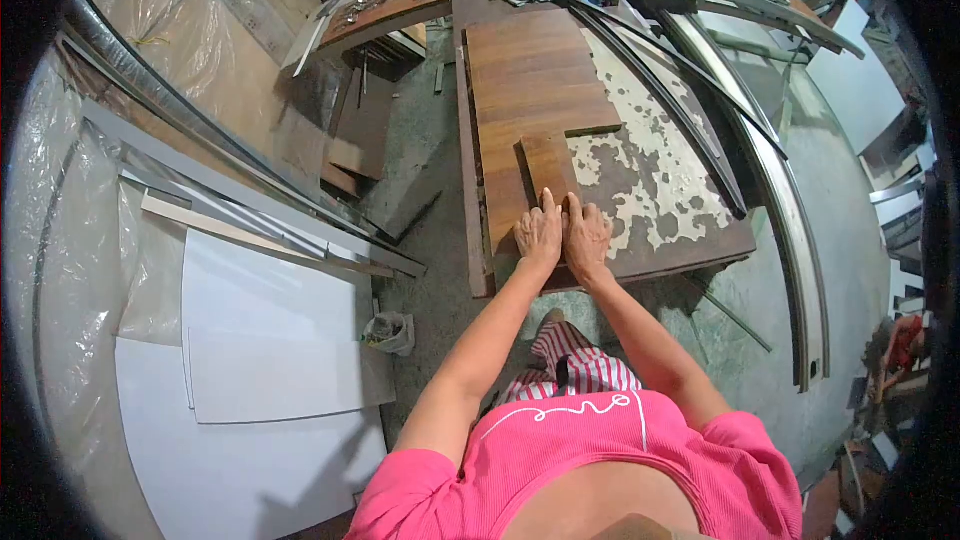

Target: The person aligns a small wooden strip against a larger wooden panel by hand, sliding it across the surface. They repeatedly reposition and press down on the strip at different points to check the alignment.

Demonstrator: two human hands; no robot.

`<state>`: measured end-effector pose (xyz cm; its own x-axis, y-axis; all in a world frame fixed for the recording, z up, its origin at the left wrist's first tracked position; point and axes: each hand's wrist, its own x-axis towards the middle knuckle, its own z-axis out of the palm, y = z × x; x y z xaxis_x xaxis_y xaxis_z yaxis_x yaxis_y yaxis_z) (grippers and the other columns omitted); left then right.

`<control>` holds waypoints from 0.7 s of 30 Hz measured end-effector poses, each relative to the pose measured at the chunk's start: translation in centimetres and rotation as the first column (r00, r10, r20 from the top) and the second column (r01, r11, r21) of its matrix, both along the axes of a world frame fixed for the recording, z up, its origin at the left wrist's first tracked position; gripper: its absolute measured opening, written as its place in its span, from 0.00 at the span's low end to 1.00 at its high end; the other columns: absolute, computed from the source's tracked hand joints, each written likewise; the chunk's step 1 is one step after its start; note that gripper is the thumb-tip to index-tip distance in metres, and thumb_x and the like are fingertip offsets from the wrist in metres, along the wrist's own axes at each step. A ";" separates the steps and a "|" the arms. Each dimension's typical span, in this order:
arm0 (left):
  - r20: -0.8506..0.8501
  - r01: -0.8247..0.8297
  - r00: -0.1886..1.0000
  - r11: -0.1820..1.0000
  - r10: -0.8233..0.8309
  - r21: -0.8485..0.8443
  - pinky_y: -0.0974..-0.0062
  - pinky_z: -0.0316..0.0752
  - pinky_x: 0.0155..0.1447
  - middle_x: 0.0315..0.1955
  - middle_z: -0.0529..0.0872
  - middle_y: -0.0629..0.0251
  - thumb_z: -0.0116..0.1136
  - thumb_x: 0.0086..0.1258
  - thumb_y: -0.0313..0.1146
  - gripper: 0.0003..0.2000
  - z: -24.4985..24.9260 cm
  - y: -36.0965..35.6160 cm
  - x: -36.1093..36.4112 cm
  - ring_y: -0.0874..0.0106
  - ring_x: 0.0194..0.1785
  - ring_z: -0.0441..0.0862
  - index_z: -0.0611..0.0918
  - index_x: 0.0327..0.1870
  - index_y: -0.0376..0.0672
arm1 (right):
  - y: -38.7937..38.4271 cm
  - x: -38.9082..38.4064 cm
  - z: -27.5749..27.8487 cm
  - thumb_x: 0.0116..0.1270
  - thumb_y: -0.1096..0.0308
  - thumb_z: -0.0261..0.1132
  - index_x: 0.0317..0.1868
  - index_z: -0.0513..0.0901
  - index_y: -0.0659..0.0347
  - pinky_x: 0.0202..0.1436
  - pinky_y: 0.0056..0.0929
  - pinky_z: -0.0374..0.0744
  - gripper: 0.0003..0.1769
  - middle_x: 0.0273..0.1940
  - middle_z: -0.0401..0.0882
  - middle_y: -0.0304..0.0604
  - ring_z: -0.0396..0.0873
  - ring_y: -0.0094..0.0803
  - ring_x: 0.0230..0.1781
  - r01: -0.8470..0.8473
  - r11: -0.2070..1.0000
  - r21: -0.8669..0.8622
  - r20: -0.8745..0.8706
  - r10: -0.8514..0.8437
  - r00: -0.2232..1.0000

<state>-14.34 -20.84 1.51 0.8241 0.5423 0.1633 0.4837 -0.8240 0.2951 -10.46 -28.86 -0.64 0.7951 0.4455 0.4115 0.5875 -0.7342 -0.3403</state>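
A short wood-grain board [545, 162] lies on a larger wood-grain panel [530, 65], its long side running away from me. My left hand [540, 234] is at the near end of the short board, fingers bent against its left side and index finger stretched along it. Close beside it, my right hand [588, 236] has its fingers curled at the board's right edge. Both hands appear closed around this near end; the part beneath them is hidden. The larger panel has a notch on its right, next to the short board.
The worktable [680, 250] has a patchy, peeling top. Dark metal strips [665, 115] lie along its right side, and a long metal rail [790, 230] hangs beyond. White sheets [275, 360] lean at left, near a small bag-lined bin [390, 332]. A side bench [385, 8] holds small hardware.
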 end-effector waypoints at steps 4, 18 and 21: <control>-0.014 0.012 1.000 1.000 -0.012 -0.020 0.59 0.70 0.42 0.31 0.81 0.53 0.43 0.68 0.43 0.22 -0.9 1.3 2.2 0.58 0.38 0.78 0.65 0.60 0.43 | 1.2 2.0 -0.8 0.62 0.60 0.52 0.56 0.69 0.49 0.41 0.39 0.66 0.20 0.36 0.71 0.42 0.72 0.37 0.38 0.042 0.999 -0.032 -0.013 -0.043 0.999; -0.029 -0.011 1.000 1.000 0.011 0.015 0.58 0.69 0.43 0.32 0.81 0.52 0.39 0.69 0.42 0.20 -1.5 10.5 15.8 0.57 0.39 0.78 0.66 0.60 0.44 | 10.5 15.4 -0.2 0.62 0.61 0.51 0.55 0.69 0.49 0.39 0.37 0.65 0.19 0.36 0.71 0.40 0.72 0.35 0.39 -0.025 0.998 -0.052 0.106 0.031 0.994; -0.022 -0.038 0.999 0.998 0.039 0.041 0.58 0.69 0.43 0.33 0.81 0.51 0.40 0.69 0.41 0.20 -1.6 13.3 19.8 0.57 0.40 0.78 0.66 0.59 0.43 | 13.4 19.6 -0.4 0.61 0.61 0.51 0.52 0.70 0.51 0.39 0.38 0.64 0.18 0.36 0.72 0.40 0.72 0.35 0.39 -0.036 0.999 -0.040 0.097 0.040 0.995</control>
